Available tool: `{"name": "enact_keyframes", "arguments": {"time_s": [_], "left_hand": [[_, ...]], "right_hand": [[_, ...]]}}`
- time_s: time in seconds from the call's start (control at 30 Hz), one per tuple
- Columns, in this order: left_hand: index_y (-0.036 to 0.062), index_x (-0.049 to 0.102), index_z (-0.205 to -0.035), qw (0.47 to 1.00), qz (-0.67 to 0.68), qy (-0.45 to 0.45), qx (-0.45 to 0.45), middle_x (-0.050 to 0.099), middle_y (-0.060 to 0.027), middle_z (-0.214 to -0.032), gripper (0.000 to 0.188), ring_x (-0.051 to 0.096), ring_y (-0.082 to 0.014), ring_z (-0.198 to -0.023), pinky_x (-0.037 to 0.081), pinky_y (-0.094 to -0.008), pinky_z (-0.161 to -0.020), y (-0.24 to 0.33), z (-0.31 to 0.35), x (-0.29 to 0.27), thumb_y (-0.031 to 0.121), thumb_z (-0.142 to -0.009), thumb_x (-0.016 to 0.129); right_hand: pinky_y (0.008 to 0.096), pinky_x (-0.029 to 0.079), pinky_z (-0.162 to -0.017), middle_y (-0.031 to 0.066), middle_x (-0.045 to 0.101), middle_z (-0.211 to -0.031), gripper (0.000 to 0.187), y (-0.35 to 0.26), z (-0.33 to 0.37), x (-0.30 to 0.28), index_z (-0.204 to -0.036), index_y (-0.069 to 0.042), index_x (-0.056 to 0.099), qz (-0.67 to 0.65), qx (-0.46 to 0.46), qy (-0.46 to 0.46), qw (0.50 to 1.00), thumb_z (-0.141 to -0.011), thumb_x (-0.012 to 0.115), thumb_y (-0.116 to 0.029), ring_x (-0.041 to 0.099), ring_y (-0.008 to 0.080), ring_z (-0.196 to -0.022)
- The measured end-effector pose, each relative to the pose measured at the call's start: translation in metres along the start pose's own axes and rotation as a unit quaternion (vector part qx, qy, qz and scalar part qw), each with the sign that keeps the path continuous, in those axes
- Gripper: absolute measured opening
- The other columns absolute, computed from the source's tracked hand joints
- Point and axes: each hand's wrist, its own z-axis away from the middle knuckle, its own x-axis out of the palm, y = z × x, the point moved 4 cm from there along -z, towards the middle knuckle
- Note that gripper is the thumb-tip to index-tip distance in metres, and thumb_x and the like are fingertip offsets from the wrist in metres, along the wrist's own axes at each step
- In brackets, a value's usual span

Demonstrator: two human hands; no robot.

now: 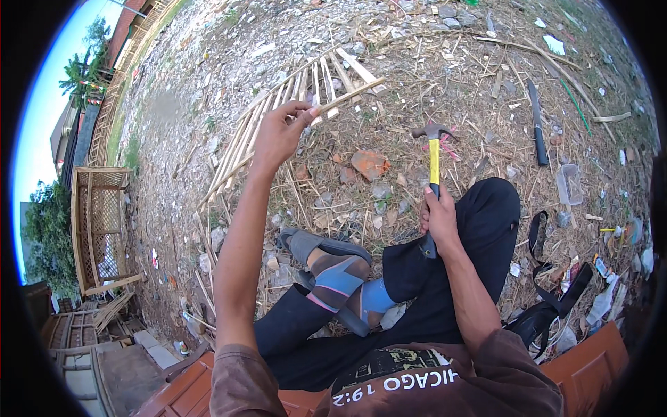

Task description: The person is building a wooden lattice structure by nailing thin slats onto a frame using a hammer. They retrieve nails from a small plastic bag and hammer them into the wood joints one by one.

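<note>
A: Report the state of the left hand.

B: The left hand (281,132) pinches the near rail (356,92) of the slatted wooden frame (327,80) between thumb and fingers. The frame lies ahead, left of centre. From where I stand, I cannot tell whether the pinched rail is propped from below.

A: And the right hand?

B: The right hand (439,217) is wrapped round the black lower grip of the hammer (435,156), beside the bent knee (504,198). The head points away from the body, apart from the rail.

A: Which step is in hand?

B: In my judgement, steadying the rail, with the hammer in reserve.

A: State the correct method.

B: First, settle the rail on firm backing; thin strips will probably bounce if unsupported. Second, seat the pinch to one side of the impact point, so that the fingertips lie outside the hammer's path. Third, present the blunt face squarely, not the claw. Use short, light strokes; hard blows could split the wood.

A: Any hazard?

B: The orange rubble chunk (370,165) lies left of the hammer. I would clear it from the swing.
</note>
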Motion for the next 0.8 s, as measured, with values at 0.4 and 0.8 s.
{"name": "enact_keyframes", "arguments": {"time_s": [0.4, 0.8], "left_hand": [[0.0179, 0.077, -0.097, 0.979, -0.100, 0.142, 0.104, 0.068, 0.0020, -0.096, 0.016, 0.060, -0.0217, -0.091, 0.037, -0.0391, -0.083, -0.095, 0.090, 0.184, 0.030, -0.086, 0.075], [0.0204, 0.080, -0.102, 0.977, -0.057, 0.175, 0.105, 0.069, 0.0040, -0.096, 0.019, 0.060, -0.0186, -0.093, 0.038, -0.0370, -0.084, -0.102, 0.100, 0.181, 0.029, -0.086, 0.076]], "right_hand": [[0.0548, 0.043, -0.057, 0.0245, 0.059, -0.065, 0.021, -0.015, 0.029, 0.000, -0.106, 0.001, 0.044, 0.444, -0.218, -0.028, 0.869, -0.100, 0.055, -0.017, 0.061, 0.0460, -0.061], [0.0570, 0.041, -0.055, 0.0285, 0.057, -0.063, 0.018, -0.054, 0.032, 0.053, -0.106, -0.001, 0.046, 0.449, -0.248, -0.043, 0.857, -0.102, 0.054, -0.016, 0.060, 0.0503, -0.062]]}}
